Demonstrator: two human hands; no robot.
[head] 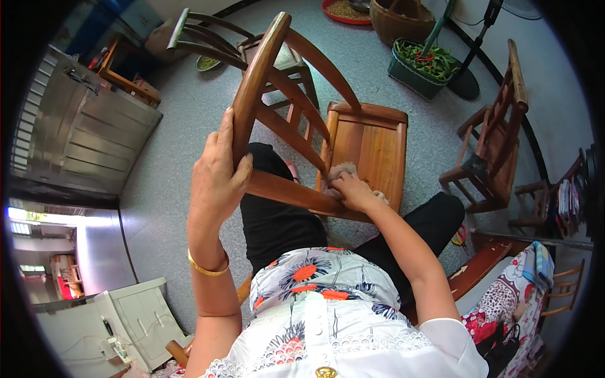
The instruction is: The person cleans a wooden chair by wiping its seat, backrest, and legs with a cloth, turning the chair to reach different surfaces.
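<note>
A brown wooden chair (368, 141) stands before me, its slatted backrest on the left and its plank seat on the right. My left hand (215, 170) grips the backrest's top rail (260, 71), thumb on the near side and fingers along the outer edge. My right hand (352, 191) holds a crumpled beige cloth (342, 170) against the seat, beside the foot of the backrest slats. Part of the cloth shows past my wrist, and the rest is hidden under the fingers. My knees in black trousers flank the chair.
Another wooden chair (279, 56) stands behind, and a third (496, 137) at the right. A green basket of leafy greens (420, 75) sits by a fan stand (465, 80). Scissors (459, 237) lie near my right knee. A metal door (90, 127) is at the left.
</note>
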